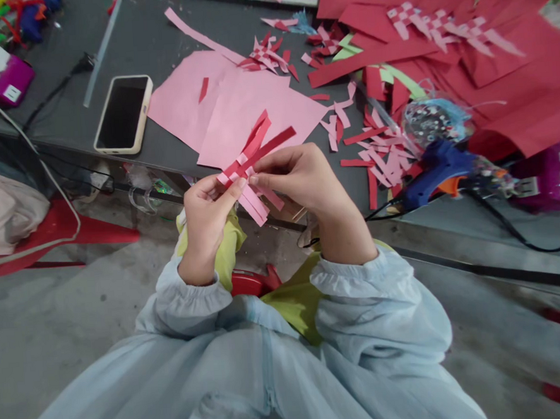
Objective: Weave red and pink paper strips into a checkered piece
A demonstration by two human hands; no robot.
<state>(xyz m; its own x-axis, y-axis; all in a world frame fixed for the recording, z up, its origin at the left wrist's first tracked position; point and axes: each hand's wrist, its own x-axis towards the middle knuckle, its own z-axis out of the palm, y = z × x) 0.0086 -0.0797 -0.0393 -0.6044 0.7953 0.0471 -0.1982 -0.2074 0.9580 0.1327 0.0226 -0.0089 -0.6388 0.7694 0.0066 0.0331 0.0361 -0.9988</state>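
Between my two hands is a small weave of red and pink paper strips [253, 206], with loose strip ends fanning out up and down. My left hand [208, 210] pinches its left side, the thumb lying on top near the checkered middle. My right hand [301, 173] pinches the right side between thumb and forefinger, close to the left thumb. Both hands are just off the table's front edge, above my lap. Beyond them lie sheets of pink paper [254, 103], with a woven red and pink piece [265, 53] past their far edge.
A phone [125, 114] lies left of the pink sheets. To the right are cut paper strips [384, 159], a blue glue gun [436, 171], a bag of small beads [429, 121] and red paper sheets [515, 100] bearing finished checkered weaves [439, 24]. A clear glue stick [103, 53] is farther left.
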